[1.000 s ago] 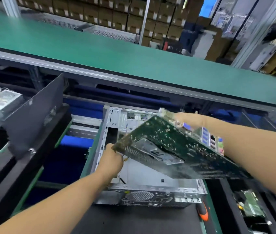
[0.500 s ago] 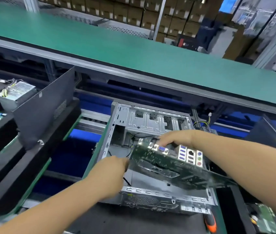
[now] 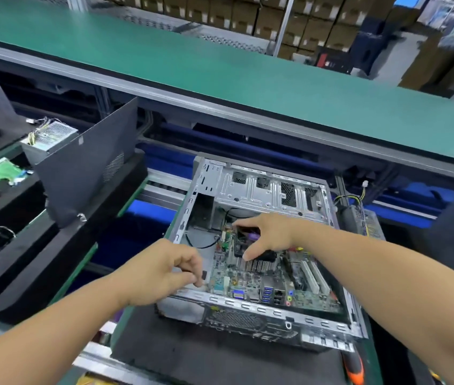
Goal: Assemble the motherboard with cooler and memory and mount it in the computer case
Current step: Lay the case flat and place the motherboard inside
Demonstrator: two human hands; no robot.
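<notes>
Your right hand (image 3: 268, 234) has thumb and fingers spread and curled over the cooler (image 3: 260, 262), gripping its far end; fingertips touch the fins and the board's back edge. Your left hand (image 3: 164, 273) has curled fingers pinching the near-left edge of the motherboard (image 3: 264, 282).

Half a second ago the board hung tilted above the computer case (image 3: 262, 190), underside showing. Now it lies face up inside, near flat, ports against the near wall. Both hands have dropped with it.

The board fills the case's right and near part; bare floor remains at the left and far-left, where a black cable (image 3: 200, 244) loops. The drive cage spans the far wall.

A side panel (image 3: 89, 165) leans left, well apart. An orange-handled screwdriver (image 3: 355, 369) lies near-right on the black mat (image 3: 206, 354). The green conveyor (image 3: 220, 68) runs behind.
</notes>
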